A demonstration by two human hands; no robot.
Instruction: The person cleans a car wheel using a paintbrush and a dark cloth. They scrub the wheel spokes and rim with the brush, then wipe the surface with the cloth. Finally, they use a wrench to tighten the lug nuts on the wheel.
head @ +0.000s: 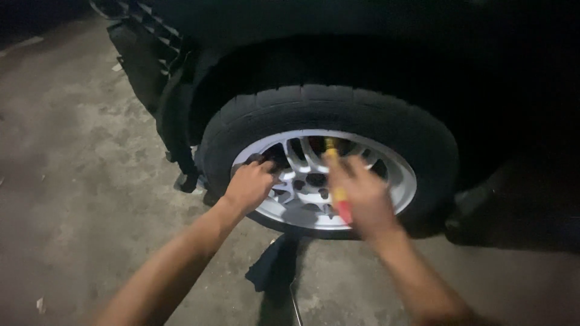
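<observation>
Left hand (251,186) is curling its fingers on the white wheel (314,181). Right hand (362,196), blurry, is gripping a yellow & red tool (337,181) in front of the spokes. Black tire (338,105) is sitting under the dark car (362,36); dark rag (272,268) is lying on the ground (72,181) below.

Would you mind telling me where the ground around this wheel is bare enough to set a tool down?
The widest bare patch is the grey concrete ground left of the black tyre, beyond the left hand. It is crowded directly below the silver alloy wheel, where a dark cloth and a thin metal rod lie, and at the spokes, where the right hand holds a yellow-and-red handled tool.
</observation>
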